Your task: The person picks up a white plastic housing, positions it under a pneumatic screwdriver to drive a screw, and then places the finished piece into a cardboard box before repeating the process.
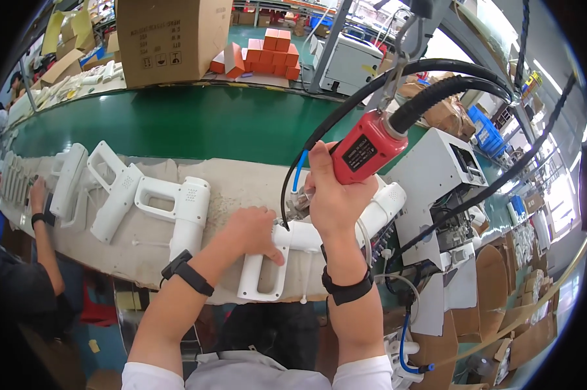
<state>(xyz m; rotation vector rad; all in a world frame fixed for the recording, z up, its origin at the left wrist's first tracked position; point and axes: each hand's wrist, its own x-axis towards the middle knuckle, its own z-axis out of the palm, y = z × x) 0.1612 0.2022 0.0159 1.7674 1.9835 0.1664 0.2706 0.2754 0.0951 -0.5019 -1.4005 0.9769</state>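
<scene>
My right hand (338, 198) is wrapped round a red powered screwdriver (370, 147), which hangs from a metal hook with black cables at its top. Its lower end and tip are hidden behind the hand. Beneath lies a white gun-shaped plastic housing (300, 236) with a looped handle, flat on the bench. Gripping its near end, my left hand (249, 233) has the thumb over the handle's top and the fingers partly hidden. A thin white tube-like piece (304, 276) hangs beside the handle. Another white housing end with small holes (390, 198) shows past my right hand.
Several more white housings (184, 208) lie to the left on the cardboard-covered bench (235, 175). A co-worker's arm (46, 247) reaches in at far left. A white machine (436, 175) stands to the right. Behind runs a green belt (196, 120) with a large carton (170, 39) and orange boxes (274, 55) beyond.
</scene>
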